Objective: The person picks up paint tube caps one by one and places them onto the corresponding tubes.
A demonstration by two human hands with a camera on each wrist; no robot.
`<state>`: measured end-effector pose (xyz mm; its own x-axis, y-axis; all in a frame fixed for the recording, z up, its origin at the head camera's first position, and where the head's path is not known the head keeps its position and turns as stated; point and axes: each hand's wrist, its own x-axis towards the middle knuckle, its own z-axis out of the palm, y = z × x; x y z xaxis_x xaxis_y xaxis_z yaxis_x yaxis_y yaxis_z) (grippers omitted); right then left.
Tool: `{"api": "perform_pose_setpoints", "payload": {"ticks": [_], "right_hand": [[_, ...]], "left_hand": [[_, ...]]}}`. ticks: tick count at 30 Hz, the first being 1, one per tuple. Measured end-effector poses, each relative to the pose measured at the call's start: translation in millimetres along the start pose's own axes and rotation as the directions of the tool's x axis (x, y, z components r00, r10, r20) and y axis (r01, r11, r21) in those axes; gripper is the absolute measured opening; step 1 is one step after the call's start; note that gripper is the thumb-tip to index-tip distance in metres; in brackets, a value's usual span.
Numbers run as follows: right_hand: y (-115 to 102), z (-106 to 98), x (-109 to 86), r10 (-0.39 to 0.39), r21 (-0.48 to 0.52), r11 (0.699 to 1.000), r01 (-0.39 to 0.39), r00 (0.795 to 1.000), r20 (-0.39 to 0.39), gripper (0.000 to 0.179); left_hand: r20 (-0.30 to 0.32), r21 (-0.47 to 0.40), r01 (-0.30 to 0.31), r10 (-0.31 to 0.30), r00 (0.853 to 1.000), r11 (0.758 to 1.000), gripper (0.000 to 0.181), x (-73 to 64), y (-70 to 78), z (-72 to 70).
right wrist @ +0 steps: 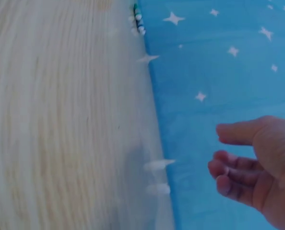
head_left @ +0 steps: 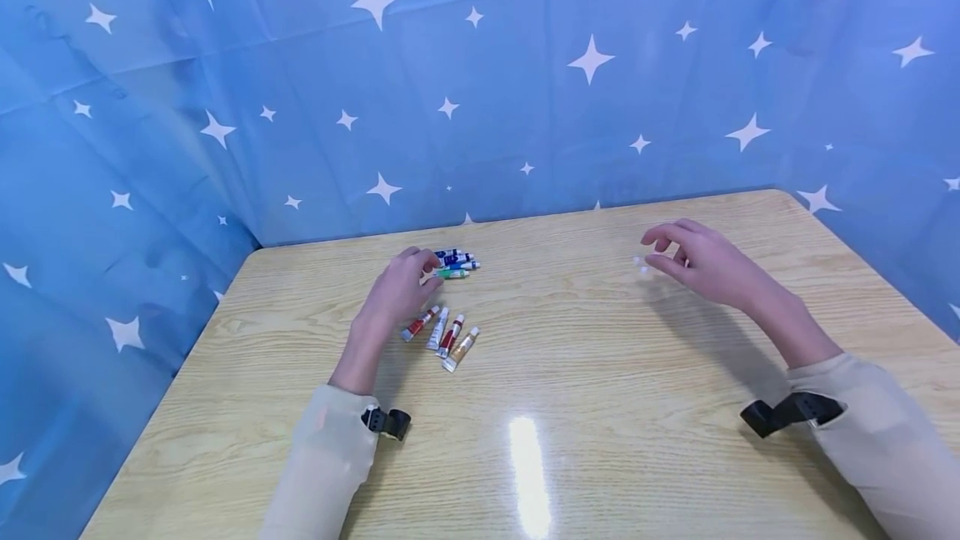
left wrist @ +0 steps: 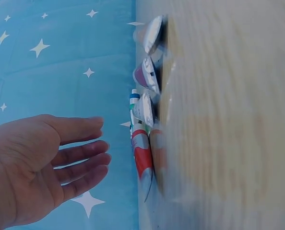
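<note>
My left hand (head_left: 397, 292) hovers at the left of some small paint tubes, its fingers loosely bent around nothing. Beyond its fingertips lie several blue tubes (head_left: 456, 258) and a green tube (head_left: 454, 274). Closer to me, four-square to none of these, fan out an orange-red tube (left wrist: 142, 155), a white tube (head_left: 438, 330), a dark red tube (head_left: 452, 337) and an ochre tube (head_left: 461, 349). Over the far right part of the table, my right hand (head_left: 701, 263) holds nothing, thumb and fingers apart. Tiny white bits (head_left: 643, 269) show just below its fingertips.
The wood-grain table (head_left: 570, 340) reaches back to a blue curtain (head_left: 495, 98) with white stars, which also hangs along the left. A bright light reflection lies on the tabletop near me. Each sleeve carries a black wrist camera (head_left: 791, 413).
</note>
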<state>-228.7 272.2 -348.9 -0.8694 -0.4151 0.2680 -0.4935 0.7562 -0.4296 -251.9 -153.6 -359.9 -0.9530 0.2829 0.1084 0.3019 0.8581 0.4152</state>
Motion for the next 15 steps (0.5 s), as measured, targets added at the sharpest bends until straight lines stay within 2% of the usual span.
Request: {"api": "perform_pose_setpoints", "payload": {"ticks": [7, 15], "right_hand": [[16, 3, 3.1, 0.075, -0.033, 0.997, -0.073, 0.995, 0.062, 0.027], [30, 9, 4.1, 0.087, -0.036, 0.996, -0.084, 0.992, 0.091, 0.026]], "left_hand": [[0.04, -0.01, -0.012, 0.012, 0.999, 1.0, 0.027, 5.4, -4.9, 4.4], [0.083, 0.008, -0.025, 0.025, 0.996, 1.0, 0.028, 12.6, -4.1, 7.2]]}}
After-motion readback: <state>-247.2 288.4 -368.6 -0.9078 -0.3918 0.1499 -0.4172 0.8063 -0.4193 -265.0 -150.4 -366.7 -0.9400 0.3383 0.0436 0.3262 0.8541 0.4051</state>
